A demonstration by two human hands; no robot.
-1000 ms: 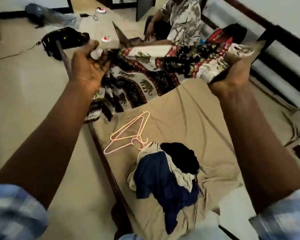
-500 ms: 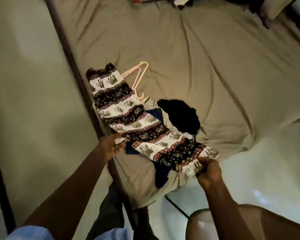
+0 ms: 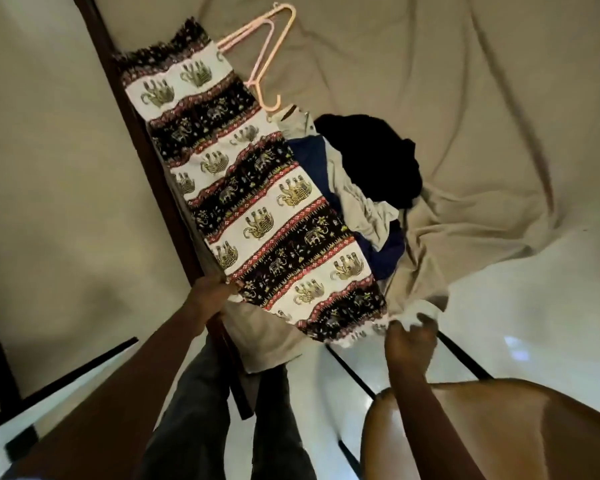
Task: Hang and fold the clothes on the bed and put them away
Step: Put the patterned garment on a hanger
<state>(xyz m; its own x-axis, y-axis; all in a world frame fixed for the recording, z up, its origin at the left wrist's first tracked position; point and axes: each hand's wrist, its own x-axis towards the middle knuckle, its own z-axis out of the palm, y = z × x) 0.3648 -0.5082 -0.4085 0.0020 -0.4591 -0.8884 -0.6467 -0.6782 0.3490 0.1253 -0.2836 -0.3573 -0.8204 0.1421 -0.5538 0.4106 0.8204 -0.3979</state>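
An elephant-print cloth point(image 3: 250, 188) in black, white and red bands lies stretched along the left edge of the bed point(image 3: 447, 81), which has a tan sheet. My left hand point(image 3: 210, 294) pinches the cloth's near left corner. My right hand point(image 3: 411, 336) grips the near right corner at the white fringe. To the right of the cloth sits a pile of clothes point(image 3: 368, 174): a black piece, a grey one and a dark blue one. A pink hanger point(image 3: 269, 55) lies beyond the pile, partly under the cloth's far end.
The dark wooden bed frame point(image 3: 146, 140) runs along the left side, with beige floor point(image 3: 49, 168) beyond it. A brown rounded object point(image 3: 499, 431) fills the lower right. My legs in dark trousers point(image 3: 201, 417) stand at the bed's near corner.
A second ago I held the cloth up spread between raised hands. It has since come down flat on the bed's left edge, and the camera has moved closer over it.
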